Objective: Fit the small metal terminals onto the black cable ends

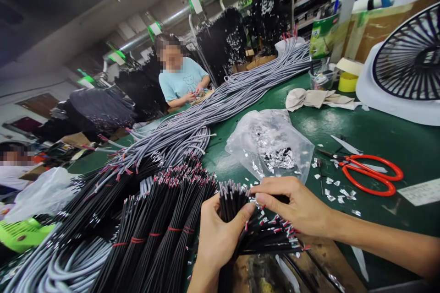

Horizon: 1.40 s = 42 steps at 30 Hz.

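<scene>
My left hand [216, 238] is closed around an upright bundle of black cables [231, 199] with red and white wire ends, thumb pressed against it. My right hand [297, 203] rests on the same bundle's ends, fingers curled and pinching at the wire tips. More black cable ends [275, 236] fan out flat beneath my right hand. Several bundles of black cables [154, 233] tied with red bands lie to the left.
A long pile of grey cables [220, 105] runs across the green table [378, 142]. A clear bag of silver scraps [271, 144], red scissors [369, 174], a white fan [405, 64], cloth [316, 98] and tape [347, 81] lie right. A person in light blue [180, 78] works opposite.
</scene>
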Each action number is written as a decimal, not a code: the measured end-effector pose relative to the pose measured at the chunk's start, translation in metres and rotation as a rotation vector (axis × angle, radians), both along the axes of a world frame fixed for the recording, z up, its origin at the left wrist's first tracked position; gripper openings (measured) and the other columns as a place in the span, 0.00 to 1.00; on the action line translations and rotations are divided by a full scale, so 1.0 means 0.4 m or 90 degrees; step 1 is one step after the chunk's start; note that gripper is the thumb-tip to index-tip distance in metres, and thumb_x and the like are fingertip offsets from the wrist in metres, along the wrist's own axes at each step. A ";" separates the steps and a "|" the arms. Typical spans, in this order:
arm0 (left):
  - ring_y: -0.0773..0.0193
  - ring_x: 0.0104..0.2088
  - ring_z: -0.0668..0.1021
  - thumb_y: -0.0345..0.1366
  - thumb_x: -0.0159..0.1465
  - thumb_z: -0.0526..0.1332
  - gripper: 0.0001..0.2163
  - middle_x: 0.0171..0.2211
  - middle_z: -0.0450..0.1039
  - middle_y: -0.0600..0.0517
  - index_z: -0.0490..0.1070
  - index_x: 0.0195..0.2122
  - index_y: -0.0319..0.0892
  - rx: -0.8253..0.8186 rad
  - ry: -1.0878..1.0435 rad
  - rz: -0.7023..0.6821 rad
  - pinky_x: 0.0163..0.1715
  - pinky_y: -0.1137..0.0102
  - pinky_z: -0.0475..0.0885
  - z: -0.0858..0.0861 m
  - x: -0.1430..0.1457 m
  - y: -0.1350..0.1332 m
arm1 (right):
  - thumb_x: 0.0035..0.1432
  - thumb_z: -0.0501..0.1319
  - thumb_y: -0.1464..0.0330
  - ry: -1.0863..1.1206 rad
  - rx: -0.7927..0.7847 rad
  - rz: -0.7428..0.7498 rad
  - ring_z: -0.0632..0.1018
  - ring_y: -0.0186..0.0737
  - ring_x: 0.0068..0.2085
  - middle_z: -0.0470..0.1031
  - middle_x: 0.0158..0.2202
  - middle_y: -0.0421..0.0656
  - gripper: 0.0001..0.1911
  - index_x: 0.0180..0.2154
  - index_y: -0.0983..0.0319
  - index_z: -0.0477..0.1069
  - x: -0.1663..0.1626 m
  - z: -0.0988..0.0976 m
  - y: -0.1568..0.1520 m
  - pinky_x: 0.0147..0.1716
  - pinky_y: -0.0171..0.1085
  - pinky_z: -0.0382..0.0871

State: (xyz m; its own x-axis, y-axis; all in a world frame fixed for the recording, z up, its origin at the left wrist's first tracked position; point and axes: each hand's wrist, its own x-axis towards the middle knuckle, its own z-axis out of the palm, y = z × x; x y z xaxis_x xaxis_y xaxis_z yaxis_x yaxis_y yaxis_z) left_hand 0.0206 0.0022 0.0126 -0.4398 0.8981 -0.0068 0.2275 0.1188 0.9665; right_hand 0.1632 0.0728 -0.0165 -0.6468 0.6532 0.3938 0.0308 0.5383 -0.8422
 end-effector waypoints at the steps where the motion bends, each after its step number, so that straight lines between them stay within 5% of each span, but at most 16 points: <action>1: 0.69 0.18 0.68 0.33 0.45 0.68 0.07 0.17 0.68 0.54 0.73 0.20 0.35 0.002 -0.003 -0.004 0.16 0.76 0.65 -0.001 0.000 0.000 | 0.62 0.52 0.65 -0.002 0.004 0.004 0.71 0.34 0.30 0.75 0.28 0.41 0.14 0.36 0.62 0.75 0.000 0.001 0.000 0.31 0.33 0.62; 14: 0.71 0.17 0.67 0.35 0.47 0.67 0.09 0.15 0.66 0.56 0.71 0.19 0.35 0.007 -0.113 -0.079 0.18 0.77 0.63 0.003 -0.022 -0.002 | 0.60 0.54 0.65 0.018 -0.041 -0.049 0.73 0.33 0.30 0.77 0.30 0.41 0.13 0.35 0.62 0.77 0.004 0.002 -0.004 0.31 0.33 0.64; 19: 0.70 0.18 0.67 0.35 0.46 0.68 0.09 0.15 0.67 0.54 0.72 0.17 0.34 -0.013 -0.007 -0.073 0.19 0.76 0.62 -0.003 -0.006 0.001 | 0.51 0.62 0.63 0.055 -0.107 -0.083 0.71 0.32 0.26 0.75 0.26 0.41 0.11 0.34 0.64 0.78 0.003 0.005 -0.006 0.25 0.31 0.62; 24: 0.67 0.20 0.69 0.32 0.45 0.69 0.06 0.18 0.71 0.53 0.75 0.22 0.35 -0.009 0.041 -0.050 0.20 0.75 0.63 -0.004 -0.001 0.007 | 0.52 0.58 0.70 0.052 -0.126 -0.087 0.63 0.28 0.21 0.66 0.18 0.38 0.10 0.27 0.66 0.77 0.001 0.015 -0.010 0.19 0.30 0.54; 32: 0.69 0.20 0.67 0.35 0.51 0.65 0.09 0.17 0.67 0.54 0.71 0.20 0.34 -0.037 -0.025 -0.146 0.21 0.75 0.62 -0.011 -0.017 0.007 | 0.50 0.57 0.72 0.031 -0.139 -0.093 0.59 0.27 0.20 0.61 0.17 0.36 0.09 0.26 0.66 0.76 0.003 0.017 -0.013 0.18 0.29 0.52; 39: 0.69 0.20 0.67 0.36 0.48 0.67 0.09 0.17 0.67 0.54 0.72 0.21 0.34 -0.004 -0.029 -0.073 0.21 0.75 0.62 -0.013 -0.008 0.012 | 0.49 0.56 0.73 0.029 -0.153 -0.089 0.61 0.28 0.20 0.64 0.18 0.37 0.10 0.29 0.65 0.77 0.001 0.021 -0.016 0.18 0.29 0.54; 42: 0.69 0.20 0.67 0.35 0.47 0.68 0.09 0.17 0.67 0.54 0.71 0.19 0.35 -0.013 -0.061 -0.108 0.20 0.76 0.63 -0.013 -0.006 0.009 | 0.50 0.57 0.72 0.025 -0.138 -0.102 0.62 0.28 0.20 0.67 0.18 0.37 0.10 0.27 0.65 0.77 0.000 0.017 -0.015 0.19 0.30 0.55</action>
State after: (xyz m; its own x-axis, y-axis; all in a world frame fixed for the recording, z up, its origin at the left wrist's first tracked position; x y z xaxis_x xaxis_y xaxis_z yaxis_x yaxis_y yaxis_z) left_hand 0.0182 0.0059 0.0072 -0.2788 0.9585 -0.0596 0.1537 0.1058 0.9824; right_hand 0.1631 0.0670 -0.0096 -0.5152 0.8177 0.2568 0.0663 0.3367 -0.9393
